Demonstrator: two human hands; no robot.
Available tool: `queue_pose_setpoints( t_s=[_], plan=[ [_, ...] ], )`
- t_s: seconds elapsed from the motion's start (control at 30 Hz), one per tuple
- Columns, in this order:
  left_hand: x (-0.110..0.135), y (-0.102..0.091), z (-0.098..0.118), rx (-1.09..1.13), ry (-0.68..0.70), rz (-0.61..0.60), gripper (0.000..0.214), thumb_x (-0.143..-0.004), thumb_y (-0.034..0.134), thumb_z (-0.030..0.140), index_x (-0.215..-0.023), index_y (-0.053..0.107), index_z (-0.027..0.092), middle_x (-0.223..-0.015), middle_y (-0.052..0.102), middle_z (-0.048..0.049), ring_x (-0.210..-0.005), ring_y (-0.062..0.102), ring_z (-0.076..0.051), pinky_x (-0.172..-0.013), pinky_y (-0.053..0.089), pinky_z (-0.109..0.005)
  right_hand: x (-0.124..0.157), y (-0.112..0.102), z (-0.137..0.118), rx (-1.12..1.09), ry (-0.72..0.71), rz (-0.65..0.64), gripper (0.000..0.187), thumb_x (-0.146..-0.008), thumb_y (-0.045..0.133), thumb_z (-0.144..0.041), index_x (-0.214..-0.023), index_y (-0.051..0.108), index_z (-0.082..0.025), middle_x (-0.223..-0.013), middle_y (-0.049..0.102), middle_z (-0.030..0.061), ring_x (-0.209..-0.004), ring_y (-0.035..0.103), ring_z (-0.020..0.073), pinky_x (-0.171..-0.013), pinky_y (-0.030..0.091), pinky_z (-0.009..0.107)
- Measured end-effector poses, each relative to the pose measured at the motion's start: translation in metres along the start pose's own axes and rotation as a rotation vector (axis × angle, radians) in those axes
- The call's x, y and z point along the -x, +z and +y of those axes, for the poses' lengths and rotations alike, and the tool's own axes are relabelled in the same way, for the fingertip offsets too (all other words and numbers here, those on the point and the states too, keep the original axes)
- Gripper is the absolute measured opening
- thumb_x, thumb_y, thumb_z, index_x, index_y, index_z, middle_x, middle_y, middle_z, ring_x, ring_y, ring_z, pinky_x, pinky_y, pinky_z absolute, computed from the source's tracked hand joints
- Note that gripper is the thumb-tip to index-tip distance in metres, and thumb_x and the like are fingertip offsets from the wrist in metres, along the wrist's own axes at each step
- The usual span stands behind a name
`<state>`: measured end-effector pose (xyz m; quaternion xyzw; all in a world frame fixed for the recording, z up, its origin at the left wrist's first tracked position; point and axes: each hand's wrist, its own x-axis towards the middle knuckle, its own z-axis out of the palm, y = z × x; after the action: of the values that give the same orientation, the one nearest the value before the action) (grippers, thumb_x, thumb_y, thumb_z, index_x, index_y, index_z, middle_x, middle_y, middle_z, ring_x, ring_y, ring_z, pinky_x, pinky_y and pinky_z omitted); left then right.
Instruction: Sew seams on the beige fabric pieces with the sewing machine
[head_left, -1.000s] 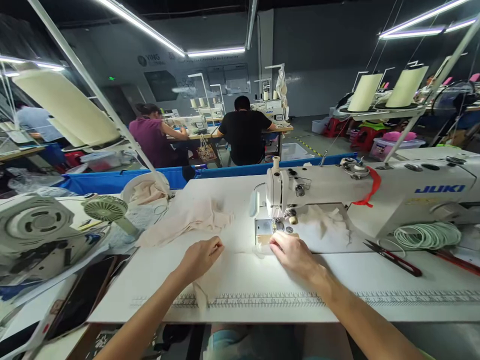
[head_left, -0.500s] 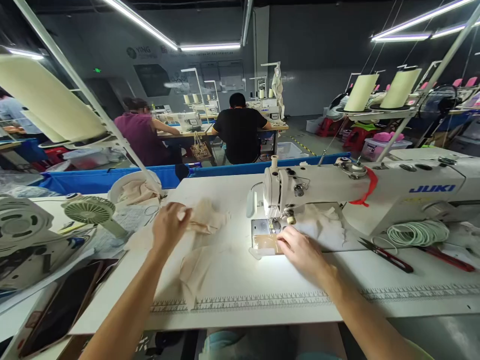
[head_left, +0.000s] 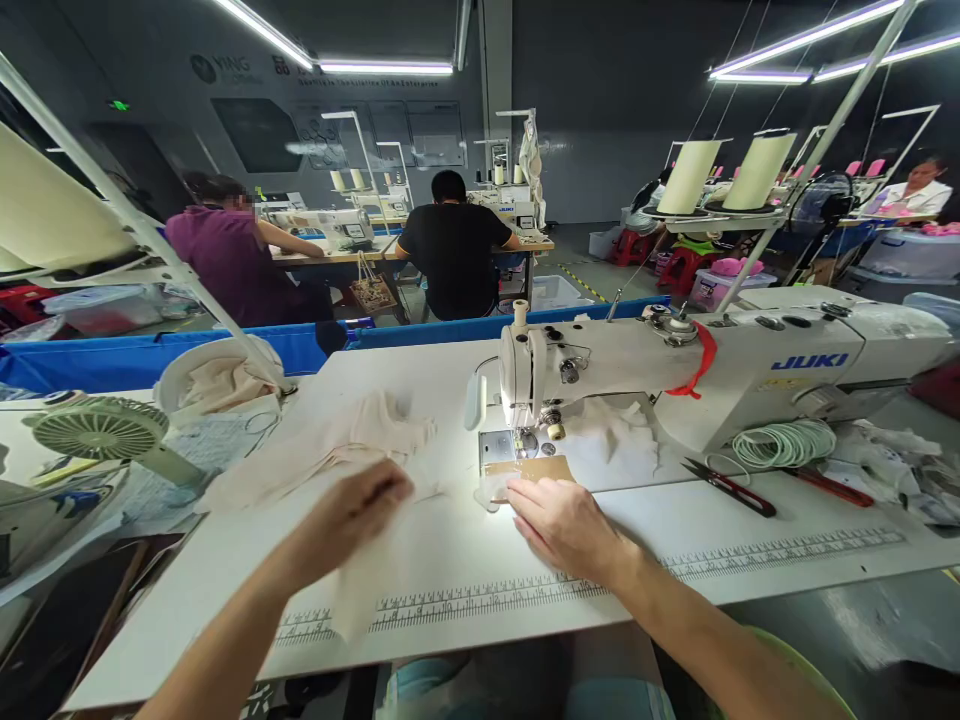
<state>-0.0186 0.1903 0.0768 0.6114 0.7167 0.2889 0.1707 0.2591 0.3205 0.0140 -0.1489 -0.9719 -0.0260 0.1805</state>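
My left hand (head_left: 364, 508), blurred by motion, is closed on a thin beige fabric piece (head_left: 356, 592) that hangs below it over the table front. Behind that hand, more beige fabric (head_left: 379, 425) lies loosely on the white table. My right hand (head_left: 562, 515) rests at the sewing machine (head_left: 521, 375), its fingers stretched over the front of a tan plate (head_left: 551, 467) before the needle area. Nothing shows in its fingers. A clear, rounded edge (head_left: 489, 492) sticks out left of the fingertips. Pale fabric (head_left: 611, 435) lies behind the machine's needle, under its arm.
Black-and-red thread snips (head_left: 731, 487) and a coil of pale green cord (head_left: 784, 443) lie right of the machine. A ruler strip (head_left: 450, 607) runs along the table's front edge. At left stand a small green fan (head_left: 101, 430) and a fabric-filled white bin (head_left: 169, 385). Co-workers sit beyond.
My left hand has come down toward me with the fabric piece, away from the fabric behind. My right hand has slid left across the plate front. The view has swung rightward.
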Motion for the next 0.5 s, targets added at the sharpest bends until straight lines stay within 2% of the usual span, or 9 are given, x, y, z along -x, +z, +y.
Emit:
queue_pose_setpoints(
  t_s=[0.03, 0.07, 0.13, 0.23, 0.3, 0.37, 0.5],
  plan=[
    [-0.006, 0.014, -0.003, 0.024, -0.006, -0.154, 0.034, -0.085, 0.052, 0.053, -0.074, 0.055, 0.021, -0.070, 0.059, 0.0003, -0.066, 0.055, -0.017, -0.060, 0.043, -0.028, -0.001, 0.001, 0.000, 0.009, 0.008, -0.015, 0.021, -0.098, 0.047, -0.021, -0.110, 0.063, -0.017, -0.114, 0.070, 0.0106, -0.080, 0.060, 0.0196, -0.068, 0.041, 0.033],
    [-0.013, 0.026, -0.006, 0.040, -0.026, -0.237, 0.035, -0.085, 0.051, 0.053, -0.072, 0.055, 0.021, -0.070, 0.059, 0.0004, -0.067, 0.054, -0.018, -0.061, 0.042, -0.028, -0.002, 0.001, 0.000, 0.011, 0.017, -0.025, 0.021, -0.099, 0.046, -0.022, -0.112, 0.062, -0.017, -0.117, 0.069, 0.0108, -0.080, 0.059, 0.0203, -0.068, 0.041, 0.034],
    [-0.030, 0.039, -0.014, 0.066, -0.079, -0.270, 0.038, -0.083, 0.049, 0.056, -0.072, 0.058, 0.020, -0.070, 0.059, 0.0000, -0.069, 0.053, -0.018, -0.063, 0.040, -0.029, -0.004, 0.000, 0.001, 0.012, 0.045, -0.040, 0.021, -0.099, 0.047, -0.024, -0.114, 0.061, -0.017, -0.121, 0.068, 0.0101, -0.080, 0.057, 0.0208, -0.069, 0.040, 0.035],
    [-0.057, 0.040, -0.017, 0.112, -0.114, -0.227, 0.040, -0.078, 0.052, 0.058, -0.071, 0.060, 0.020, -0.068, 0.058, 0.0005, -0.069, 0.052, -0.018, -0.064, 0.038, -0.029, -0.005, -0.001, 0.001, -0.005, 0.075, -0.056, 0.022, -0.098, 0.050, -0.024, -0.116, 0.060, -0.017, -0.121, 0.067, 0.0101, -0.081, 0.056, 0.0209, -0.069, 0.040, 0.035],
    [-0.069, 0.039, -0.007, 0.147, -0.098, -0.242, 0.038, -0.076, 0.055, 0.056, -0.067, 0.059, 0.020, -0.063, 0.055, 0.0017, -0.063, 0.050, -0.016, -0.060, 0.035, -0.028, -0.005, -0.001, 0.001, -0.008, 0.075, -0.060, 0.023, -0.098, 0.050, -0.024, -0.118, 0.059, -0.016, -0.122, 0.066, 0.0108, -0.082, 0.056, 0.0209, -0.069, 0.039, 0.035],
    [-0.077, 0.045, 0.010, 0.203, -0.041, -0.322, 0.034, -0.075, 0.057, 0.052, -0.068, 0.060, 0.019, -0.064, 0.057, 0.0013, -0.062, 0.051, -0.016, -0.059, 0.035, -0.028, -0.005, -0.001, 0.001, 0.005, 0.064, -0.064, 0.024, -0.099, 0.048, -0.024, -0.118, 0.059, -0.016, -0.121, 0.066, 0.0114, -0.083, 0.056, 0.0210, -0.069, 0.038, 0.034],
    [-0.090, 0.076, 0.035, 0.359, 0.011, -0.458, 0.026, -0.071, 0.060, 0.046, -0.070, 0.057, 0.020, -0.067, 0.066, -0.0022, -0.066, 0.061, -0.019, -0.062, 0.043, -0.029, -0.006, 0.000, 0.002, 0.036, 0.059, -0.075, 0.021, -0.100, 0.046, -0.025, -0.109, 0.062, -0.016, -0.101, 0.067, 0.0087, -0.081, 0.053, 0.0215, -0.067, 0.035, 0.035]
  ],
)
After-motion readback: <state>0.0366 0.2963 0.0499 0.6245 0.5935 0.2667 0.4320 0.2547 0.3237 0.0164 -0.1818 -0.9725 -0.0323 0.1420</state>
